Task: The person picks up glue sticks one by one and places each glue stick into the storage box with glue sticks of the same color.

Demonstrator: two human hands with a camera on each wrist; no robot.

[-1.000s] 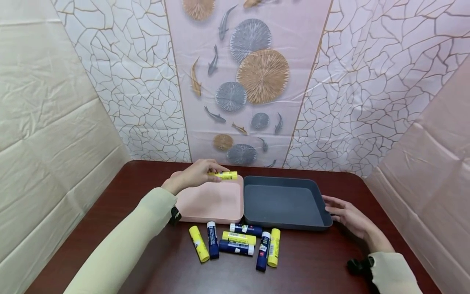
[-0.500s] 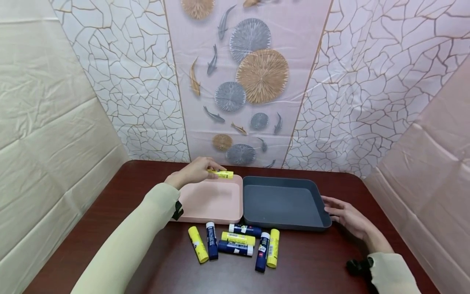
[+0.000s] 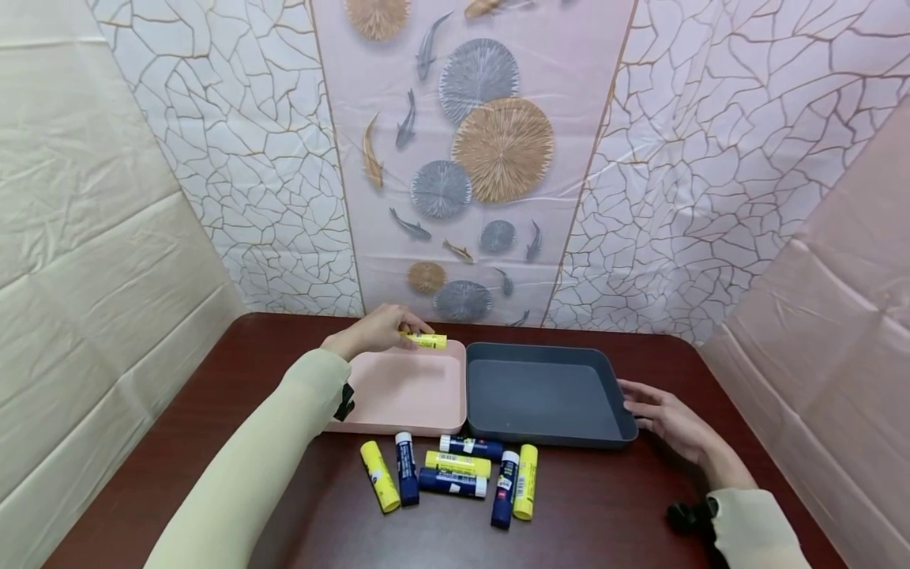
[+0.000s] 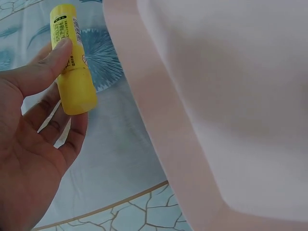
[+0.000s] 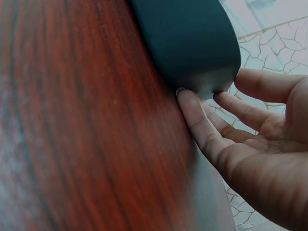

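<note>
We see a yellow cylindrical glue stick (image 3: 429, 341) raised by the far rim of the pale pink rectangular tray (image 3: 405, 395), left hand (image 3: 379, 327) fingers clamped on it. Right hand (image 3: 670, 420), fingers apart, touches dark grey rectangular tray (image 3: 543, 399) right of pink tray. Brown wood-grain counter (image 3: 604, 506) beneath.

passage above the dark tray (image 3: 546, 399) is free, but glue sticks (image 3: 458, 464) crowd its near-left corner.
</note>
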